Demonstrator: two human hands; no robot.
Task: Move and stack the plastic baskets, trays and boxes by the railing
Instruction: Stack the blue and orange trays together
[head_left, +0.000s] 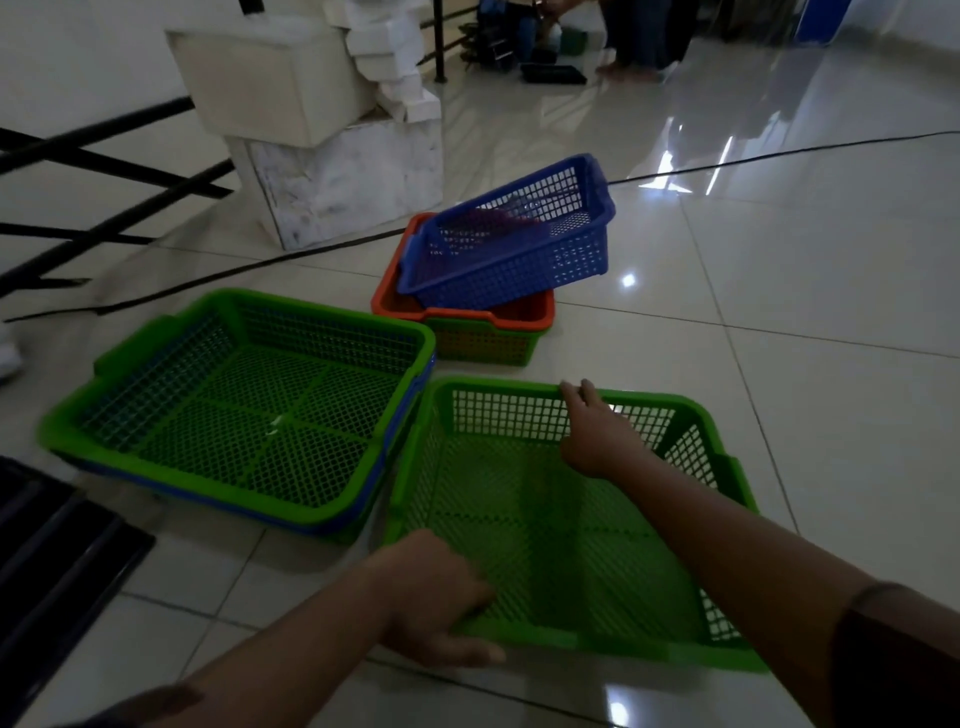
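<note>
A green mesh basket (545, 525) lies on the tiled floor right in front of me. My left hand (436, 597) is shut on its near rim, and my right hand (597, 431) is shut on its far rim. To its left sits another green basket (244, 410), nested on top of a blue one whose edge shows beneath. Behind them a blue basket (514, 239) rests tilted inside an orange basket (535, 317), which sits in a further green basket (488, 345).
A black railing (104, 171) runs along the left. White boxes and foam pieces (311, 119) are piled beside it. A black cable (779, 153) crosses the floor. A dark tray (57, 551) lies at lower left. People stand at the far top.
</note>
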